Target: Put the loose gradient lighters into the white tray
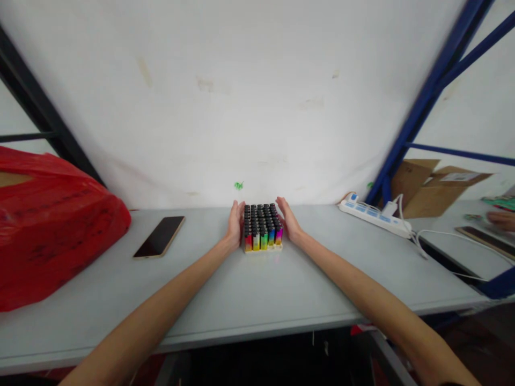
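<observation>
A pale tray (263, 250) stands on the table, packed with rows of lighters (263, 225). The lighters have black tops, and the front row shows red, yellow, green, blue and purple bodies. Along the left side of this block, my left hand (235, 225) is held upright with fingers stretched out, close against the lighters. On the opposite side my right hand (288, 221) is likewise open, its straight fingers pointing toward the wall. A small gap shows between the right fingertips and the lighters. Whether either palm presses on the tray, I cannot tell.
A phone (160, 237) lies left of my left hand, beside a large red plastic bag (52, 225). To the right are a white power strip (375, 216) with cables, a blue metal frame (418, 118) and cardboard boxes (432, 187). Another person's hand (502, 220) shows at the far right.
</observation>
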`<state>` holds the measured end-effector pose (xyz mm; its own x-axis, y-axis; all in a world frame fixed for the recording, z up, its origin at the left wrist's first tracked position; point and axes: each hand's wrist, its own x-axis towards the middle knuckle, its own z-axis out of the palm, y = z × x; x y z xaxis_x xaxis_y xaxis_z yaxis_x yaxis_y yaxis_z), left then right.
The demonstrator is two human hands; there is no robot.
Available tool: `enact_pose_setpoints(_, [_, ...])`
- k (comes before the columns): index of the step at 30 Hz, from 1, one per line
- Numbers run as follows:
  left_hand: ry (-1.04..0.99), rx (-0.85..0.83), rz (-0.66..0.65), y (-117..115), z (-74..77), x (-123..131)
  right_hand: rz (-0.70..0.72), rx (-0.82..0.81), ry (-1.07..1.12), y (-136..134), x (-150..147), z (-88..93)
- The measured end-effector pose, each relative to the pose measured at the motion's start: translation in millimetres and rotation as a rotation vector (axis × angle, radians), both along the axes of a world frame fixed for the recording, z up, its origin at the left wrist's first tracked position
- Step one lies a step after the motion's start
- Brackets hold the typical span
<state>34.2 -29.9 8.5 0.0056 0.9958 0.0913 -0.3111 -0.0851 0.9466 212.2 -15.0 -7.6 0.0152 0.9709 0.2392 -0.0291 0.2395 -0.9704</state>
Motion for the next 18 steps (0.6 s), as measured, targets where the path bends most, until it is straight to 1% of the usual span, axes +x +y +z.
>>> enact_pose_setpoints(3, [-0.077, -0.049, 0.007, -4.3, 2.8, 10.2, 0.039, -0.015, 0.08, 3.3, -17.5, -3.4])
enact_pose_setpoints(7, [-0.086, -0.056, 0.018, -6.5, 4.3, 20.9, 0.09, -0.069, 0.215, -7.0, -28.7, -0.8])
enact_pose_setpoints(10, [-0.125, -0.062, 0.004, -6.7, 3.8, 25.6, 0.109, -0.112, 0.348, -12.4, -27.3, 2.8])
enact_pose_setpoints(13, [-0.193, -0.064, -0.048, -5.1, 2.8, 31.3, 0.126, -0.127, 0.473, -12.9, -21.6, 4.8])
enact_pose_setpoints(18, [-0.313, -0.092, -0.144, -1.7, 3.9, 41.8, 0.101, -0.106, 0.544, -6.1, -12.4, -0.2])
